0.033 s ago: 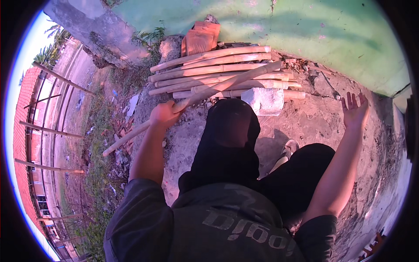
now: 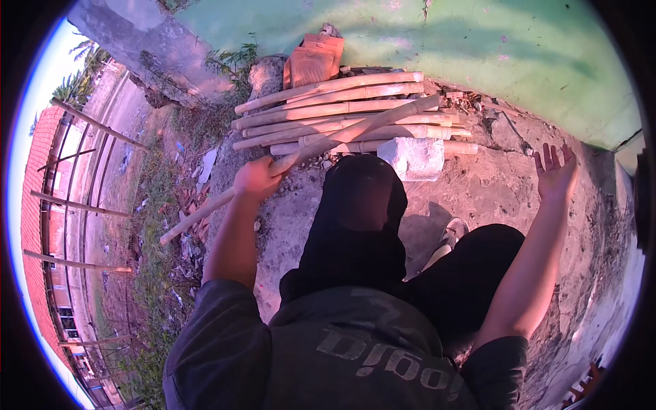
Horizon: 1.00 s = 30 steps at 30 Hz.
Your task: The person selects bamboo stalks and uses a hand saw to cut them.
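Virtually unmoved since earlier, the left hand [image 2: 254, 179] clasps a pole [image 2: 318, 149] over stacked poles [image 2: 342, 107]. The right hand [image 2: 557, 171] spreads, empty, near the ground's [image 2: 492, 184] right edge.

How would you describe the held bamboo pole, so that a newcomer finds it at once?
Start at the green wall along the top; before it lies a pile of bamboo poles. Down and left of the pile's middle, the person's left hand grips one long bamboo pole. It alone slants across the pile, while its neighbours lie roughly parallel to one another.
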Tool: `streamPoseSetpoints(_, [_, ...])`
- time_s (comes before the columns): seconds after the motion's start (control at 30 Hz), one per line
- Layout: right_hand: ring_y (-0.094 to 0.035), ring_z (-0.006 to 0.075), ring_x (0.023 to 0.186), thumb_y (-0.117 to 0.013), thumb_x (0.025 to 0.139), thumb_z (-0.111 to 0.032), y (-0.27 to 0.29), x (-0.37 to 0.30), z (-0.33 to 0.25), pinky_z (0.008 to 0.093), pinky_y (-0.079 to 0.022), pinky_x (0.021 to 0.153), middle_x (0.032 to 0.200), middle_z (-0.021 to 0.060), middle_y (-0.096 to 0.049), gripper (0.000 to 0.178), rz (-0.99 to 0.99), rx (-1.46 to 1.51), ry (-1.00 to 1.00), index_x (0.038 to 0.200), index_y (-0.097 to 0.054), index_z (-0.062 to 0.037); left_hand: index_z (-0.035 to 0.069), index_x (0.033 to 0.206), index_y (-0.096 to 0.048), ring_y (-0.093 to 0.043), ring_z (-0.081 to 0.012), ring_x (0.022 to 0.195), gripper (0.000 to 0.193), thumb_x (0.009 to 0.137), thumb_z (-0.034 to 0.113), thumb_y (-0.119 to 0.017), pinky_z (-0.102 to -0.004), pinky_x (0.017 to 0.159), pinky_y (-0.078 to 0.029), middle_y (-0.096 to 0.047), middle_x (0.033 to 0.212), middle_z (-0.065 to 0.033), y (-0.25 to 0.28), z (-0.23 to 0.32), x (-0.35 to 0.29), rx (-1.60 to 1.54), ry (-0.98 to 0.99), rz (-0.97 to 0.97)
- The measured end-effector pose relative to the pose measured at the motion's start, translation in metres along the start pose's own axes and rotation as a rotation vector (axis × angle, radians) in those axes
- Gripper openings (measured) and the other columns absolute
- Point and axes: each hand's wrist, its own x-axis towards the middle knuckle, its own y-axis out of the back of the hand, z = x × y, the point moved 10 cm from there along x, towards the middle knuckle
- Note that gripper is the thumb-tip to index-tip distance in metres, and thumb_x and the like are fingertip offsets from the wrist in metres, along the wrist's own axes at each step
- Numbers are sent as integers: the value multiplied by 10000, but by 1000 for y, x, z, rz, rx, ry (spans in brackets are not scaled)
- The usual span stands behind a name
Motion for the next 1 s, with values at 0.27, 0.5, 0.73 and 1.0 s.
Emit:
streamPoseSetpoints(0.27, [-510, 298, 1285, -482, 990, -307, -4, -4, -3, 475, -413, 1050, 1512, 167, -352, 574, 23, -76, 38, 1505, -326, -108, 97, 923, -677, -685, -385, 886, 480, 793, 558, -714, -495, 776, -542, -713, 888, -174, 2, 18, 14, 7, -76, 7])
streamPoseSetpoints(0.5, [-522, 258, 1272, -556, 975, -342, -33, -6, -16, 393, -406, 1039, 1378, 120, -555, 448, -52, -741, 427, 1323, -582, -60, 111, 982, -685, -683, -378, 900, 486, 818, 568, -691, -489, 795, -541, -716, 934, -169, 13, 99, 43, 12, -231, -8])
streamPoseSetpoints(0.73, [-444, 337, 1318, -728, 841, -266, -159, -108, 55, 447, -348, 1110, 1340, 141, -536, 442, -631, -1382, 1073, 1240, -618, -110, 96, 1006, -677, -687, -363, 885, 509, 822, 570, -677, -503, 790, -539, -710, 917, -150, 8, 210, 63, 38, -483, -100])
streamPoseSetpoints(1.0, [-491, 362, 1273, -764, 793, -266, -159, -126, 128, 475, -431, 1041, 1304, 146, -559, 625, -1155, -1692, 715, 1346, -512, -118, 115, 964, -696, -706, -309, 841, 312, 807, 385, -711, -464, 732, -552, -702, 837, -107, 28, 311, 40, -44, -769, -81])
